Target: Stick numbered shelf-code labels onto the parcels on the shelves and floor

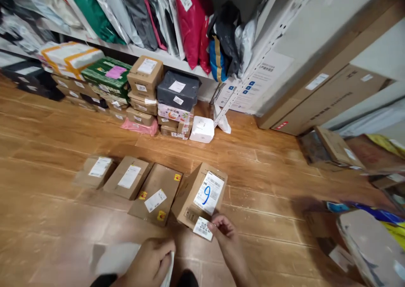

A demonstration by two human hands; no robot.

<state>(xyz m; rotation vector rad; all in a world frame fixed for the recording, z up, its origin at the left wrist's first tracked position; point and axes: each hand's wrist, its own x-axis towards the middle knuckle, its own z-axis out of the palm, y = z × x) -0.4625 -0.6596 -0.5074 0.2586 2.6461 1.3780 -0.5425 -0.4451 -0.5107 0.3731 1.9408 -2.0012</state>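
My right hand (225,235) pinches a small white label sticker (201,229) printed with a number starting 302. The sticker lies against or just over the lower front edge of a cardboard box (190,194); whether it is stuck down I cannot tell. On top of that box is a shipping label (209,192) with a blue handwritten mark. Low in the view, my left hand (152,259) is closed around a white sheet (117,256). Left of the box lie a flat carton (172,190) with yellow stickers and two smaller brown boxes (126,177) (96,173).
Stacked parcels (177,89) line the floor under a white shelf (133,49) packed with bagged parcels. A white package (201,129) sits by the shelf post (253,65). Large cartons (335,97) lean at right, with more boxes (370,240) at the lower right.
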